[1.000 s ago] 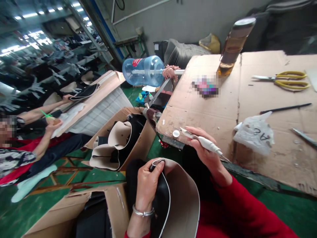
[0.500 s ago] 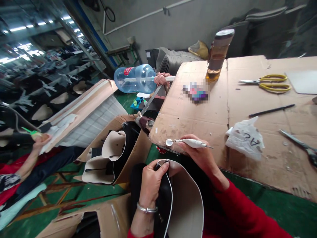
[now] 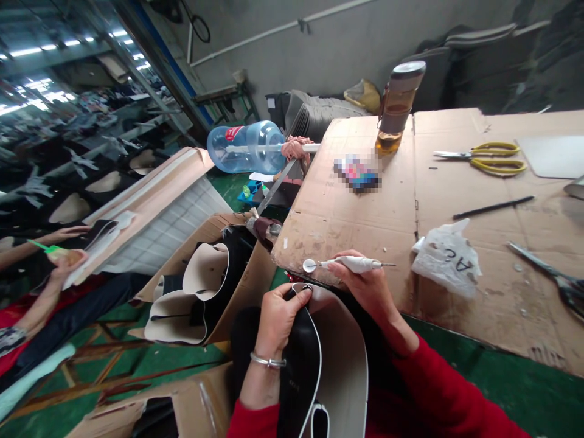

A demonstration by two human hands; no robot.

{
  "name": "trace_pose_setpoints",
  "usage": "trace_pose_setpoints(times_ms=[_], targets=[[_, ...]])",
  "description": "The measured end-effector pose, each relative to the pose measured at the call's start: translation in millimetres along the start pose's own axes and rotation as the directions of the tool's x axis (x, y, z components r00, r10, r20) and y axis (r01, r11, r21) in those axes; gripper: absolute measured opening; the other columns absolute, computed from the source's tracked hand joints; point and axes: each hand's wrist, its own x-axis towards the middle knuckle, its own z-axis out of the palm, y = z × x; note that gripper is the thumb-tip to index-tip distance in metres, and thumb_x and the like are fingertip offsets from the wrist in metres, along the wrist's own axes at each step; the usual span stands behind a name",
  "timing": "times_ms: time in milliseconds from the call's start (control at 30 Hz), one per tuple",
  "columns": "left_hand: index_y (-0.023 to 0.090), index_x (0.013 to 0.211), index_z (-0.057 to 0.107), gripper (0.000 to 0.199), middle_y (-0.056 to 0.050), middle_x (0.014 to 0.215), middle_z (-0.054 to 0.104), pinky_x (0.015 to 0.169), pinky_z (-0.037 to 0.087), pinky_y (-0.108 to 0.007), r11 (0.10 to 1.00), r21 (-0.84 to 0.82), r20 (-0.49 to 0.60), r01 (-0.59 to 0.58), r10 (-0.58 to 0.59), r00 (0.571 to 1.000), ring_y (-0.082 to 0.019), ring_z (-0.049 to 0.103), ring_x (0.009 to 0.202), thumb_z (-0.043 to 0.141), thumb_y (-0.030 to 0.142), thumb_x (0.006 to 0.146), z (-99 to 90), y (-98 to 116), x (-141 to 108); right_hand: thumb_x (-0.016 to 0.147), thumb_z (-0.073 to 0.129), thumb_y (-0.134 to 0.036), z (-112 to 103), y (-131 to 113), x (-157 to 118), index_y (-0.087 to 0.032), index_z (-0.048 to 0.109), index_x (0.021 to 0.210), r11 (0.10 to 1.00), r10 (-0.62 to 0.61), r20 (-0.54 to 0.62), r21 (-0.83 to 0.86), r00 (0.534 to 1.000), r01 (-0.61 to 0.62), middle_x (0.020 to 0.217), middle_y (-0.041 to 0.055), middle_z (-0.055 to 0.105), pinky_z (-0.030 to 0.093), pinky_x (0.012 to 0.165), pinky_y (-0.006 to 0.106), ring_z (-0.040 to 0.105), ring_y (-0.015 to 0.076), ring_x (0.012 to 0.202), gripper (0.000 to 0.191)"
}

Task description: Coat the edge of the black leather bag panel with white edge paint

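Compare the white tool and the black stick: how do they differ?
The white tool has a thick, pale middle; the black stick is thin and dark. The right hand holds the white tool, while the black stick lies on the cardboard. Both are elongated.

Black-and-cream panel, white-handled tool, yellow-handled scissors

Lettering on a plastic bag
A black letter A beside an unclear second character; the red label on the blue water jug is illegible.
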Motion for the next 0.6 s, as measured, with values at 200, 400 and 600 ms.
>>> trace_pose_setpoints(times_ms=[200,400,600], targets=[[0.016,0.084,0.083,0.027,-0.006,0.083,0.079,0.073,0.050,-0.027,1.000,0.007,0.053,0.004,-0.004,0.999,-0.021,0.068,0.077,0.087,0.039,0.070,7.7,6,-2,0.094,0.072,-0.044,-7,3,-3,-0.018,0.072,0.087,0.954,0.110,0.050,0.275,0.993,-0.120,0.074,0.0035,0.072,0.054,0.057,0.025,0.069,0.0189,0.062,0.027],[0.017,0.081,0.083,0.027,-0.005,0.078,0.078,0.069,0.048,-0.026,0.999,-0.008,0.076,0.031,-0.031,0.997,-0.019,0.066,0.073,0.088,0.039,0.068,11.2,10,-9,0.090,0.077,-0.043,-9,2,-5,-0.017,0.071,0.085,0.908,0.185,0.129,0.356,0.974,-0.220,0.066,0.0020,0.070,0.056,0.051,0.022,0.069,0.0179,0.056,0.027],[0.017,0.082,0.082,0.025,-0.004,0.078,0.077,0.070,0.048,-0.026,1.000,-0.008,0.082,0.027,-0.026,0.996,-0.019,0.065,0.073,0.088,0.037,0.068,10.2,6,-10,0.091,0.076,-0.043,-10,3,-5,-0.017,0.071,0.085,0.921,0.184,0.155,0.318,0.971,-0.225,0.066,0.0023,0.070,0.055,0.051,0.021,0.069,0.0172,0.056,0.028]])
